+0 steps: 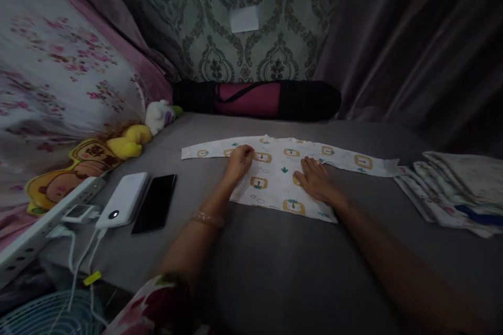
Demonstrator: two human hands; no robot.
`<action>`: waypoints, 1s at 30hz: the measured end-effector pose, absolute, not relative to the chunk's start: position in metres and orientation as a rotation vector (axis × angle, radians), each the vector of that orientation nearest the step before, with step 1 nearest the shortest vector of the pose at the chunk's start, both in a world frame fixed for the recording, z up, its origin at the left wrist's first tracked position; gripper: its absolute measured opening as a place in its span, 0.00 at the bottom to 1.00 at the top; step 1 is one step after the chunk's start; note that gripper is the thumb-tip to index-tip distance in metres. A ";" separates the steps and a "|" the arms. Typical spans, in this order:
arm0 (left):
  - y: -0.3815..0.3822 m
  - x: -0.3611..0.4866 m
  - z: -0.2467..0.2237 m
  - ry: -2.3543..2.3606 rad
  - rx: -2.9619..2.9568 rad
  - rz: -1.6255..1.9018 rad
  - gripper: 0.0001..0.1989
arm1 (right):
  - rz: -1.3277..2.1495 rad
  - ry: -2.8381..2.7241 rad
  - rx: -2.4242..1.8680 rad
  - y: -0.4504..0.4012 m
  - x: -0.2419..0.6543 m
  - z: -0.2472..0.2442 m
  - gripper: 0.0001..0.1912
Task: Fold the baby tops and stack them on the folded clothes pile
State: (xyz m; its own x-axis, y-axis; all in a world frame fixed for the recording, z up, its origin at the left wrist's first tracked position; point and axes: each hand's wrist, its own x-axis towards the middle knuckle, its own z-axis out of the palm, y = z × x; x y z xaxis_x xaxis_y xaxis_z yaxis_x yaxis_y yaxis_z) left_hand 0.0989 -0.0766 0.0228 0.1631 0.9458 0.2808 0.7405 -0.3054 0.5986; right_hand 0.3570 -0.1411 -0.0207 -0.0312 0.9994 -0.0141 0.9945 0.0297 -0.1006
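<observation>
A small white long-sleeved shirt (275, 178) with a yellow and green print lies flat on the grey sheet, both sleeves stretched out sideways. My left hand (240, 161) is closed at the shirt's left side, near where the sleeve joins; its fingers are pinched together, and what they hold is too small to make out. Spread flat on the right part of the shirt's body is my right hand (315, 178), with its fingers apart.
Folded clothes (456, 188) are stacked at the right. A black phone (154, 204), a white power bank (123, 199) and a power strip (51, 225) lie left, near plush toys (128, 142). A black and pink bag (251, 99) lies along the wall.
</observation>
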 end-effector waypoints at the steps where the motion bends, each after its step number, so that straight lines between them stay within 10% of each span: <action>1: -0.067 0.087 0.019 1.708 2.144 0.879 0.12 | 0.153 -2.209 -2.174 -0.141 0.357 -0.017 0.36; 13: -0.043 0.055 0.006 1.872 2.312 0.527 0.13 | 0.336 -2.258 -1.741 -0.097 0.245 0.017 0.24; 30: 0.002 0.050 -0.007 1.809 2.293 0.712 0.15 | 0.165 -2.287 -1.865 -0.101 0.193 -0.009 0.34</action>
State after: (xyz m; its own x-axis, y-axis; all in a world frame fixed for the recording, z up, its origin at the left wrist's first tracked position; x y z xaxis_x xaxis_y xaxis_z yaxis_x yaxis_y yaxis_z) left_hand 0.0504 0.0022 -0.0072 0.1677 0.9458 0.2780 0.8817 -0.2700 0.3869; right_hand 0.1933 -0.1006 -0.0088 -0.1935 0.9784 0.0728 0.9578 0.2044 -0.2022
